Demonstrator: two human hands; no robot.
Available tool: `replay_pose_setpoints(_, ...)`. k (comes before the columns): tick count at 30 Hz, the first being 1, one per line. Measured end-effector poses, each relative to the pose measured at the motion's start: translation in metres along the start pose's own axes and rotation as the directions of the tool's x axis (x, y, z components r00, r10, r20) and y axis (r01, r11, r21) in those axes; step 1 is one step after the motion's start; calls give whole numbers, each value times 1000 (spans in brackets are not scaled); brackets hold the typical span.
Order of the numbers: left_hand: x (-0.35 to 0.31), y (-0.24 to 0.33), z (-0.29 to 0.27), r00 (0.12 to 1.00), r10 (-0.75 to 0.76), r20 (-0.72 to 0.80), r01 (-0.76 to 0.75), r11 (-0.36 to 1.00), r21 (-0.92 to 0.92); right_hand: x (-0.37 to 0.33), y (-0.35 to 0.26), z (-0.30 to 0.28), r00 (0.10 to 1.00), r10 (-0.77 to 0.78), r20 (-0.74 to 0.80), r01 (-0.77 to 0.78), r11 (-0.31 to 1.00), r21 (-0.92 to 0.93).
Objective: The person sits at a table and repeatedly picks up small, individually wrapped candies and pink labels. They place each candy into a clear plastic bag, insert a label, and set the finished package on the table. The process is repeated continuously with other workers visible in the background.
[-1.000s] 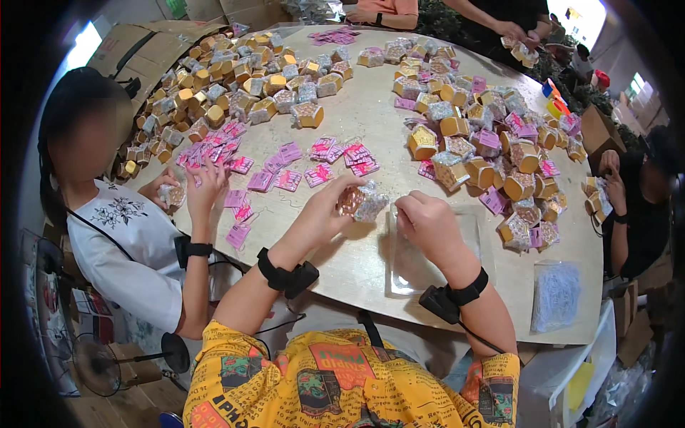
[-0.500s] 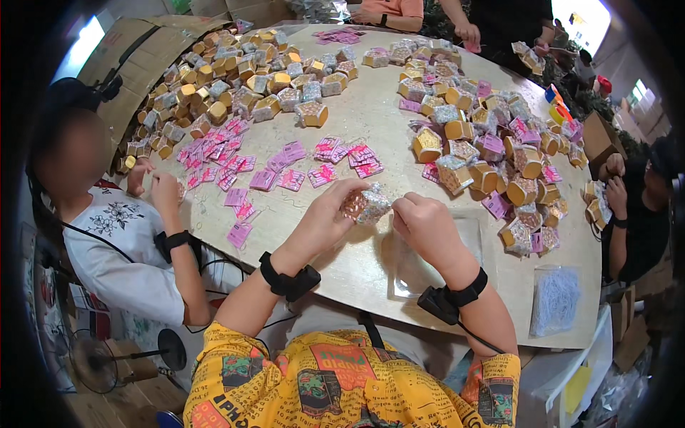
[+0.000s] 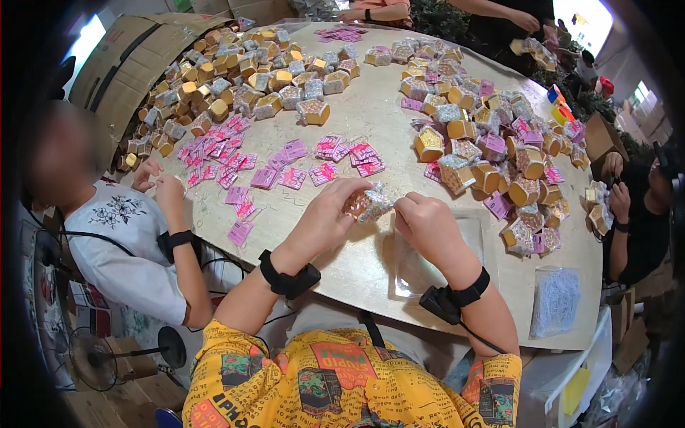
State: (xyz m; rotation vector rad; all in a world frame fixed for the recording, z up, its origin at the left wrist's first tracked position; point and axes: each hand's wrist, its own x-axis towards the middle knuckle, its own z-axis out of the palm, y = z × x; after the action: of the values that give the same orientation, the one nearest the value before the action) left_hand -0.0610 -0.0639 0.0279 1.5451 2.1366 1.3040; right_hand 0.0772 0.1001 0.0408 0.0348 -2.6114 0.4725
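Observation:
Near the front middle of the table, a small house-shaped ornament with a frosted white, glittery top and brownish sides is gripped in my left hand. My fingers wrap it from the left and hide part of it. At its right end, my right hand is closed in a pinch. Whatever those fingertips hold is too small to make out. Pink tags lie in loose groups beyond my left hand. Below my right hand sits a shallow clear plastic tray.
Many similar ornaments are heaped at the far left. Another heap, mixed with pink tags, covers the right side. A clear bag of pale strings lies at the front right. Co-workers handle things at the left, right and far edges.
My hands and the ornament stay almost in place. The co-worker on the left has leaned slightly, and the hands at the far right edge have shifted.

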Motion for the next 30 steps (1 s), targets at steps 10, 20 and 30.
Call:
replay_pose_setpoints(10, 1, 10, -1, 991, 125, -54, -112, 974, 198, 2, 3, 2, 998, 50, 44, -51, 999, 8)
replay_pose_setpoints(20, 7, 19, 3, 986, 163, -23, -144, 921, 363, 15, 1, -10, 976, 148, 162, -143, 989, -47)
replay_pose_setpoints(30, 2, 23, -11, 978, 153, -138, -110, 955, 277, 24, -8, -29, 973, 126, 195, -165, 966, 199)
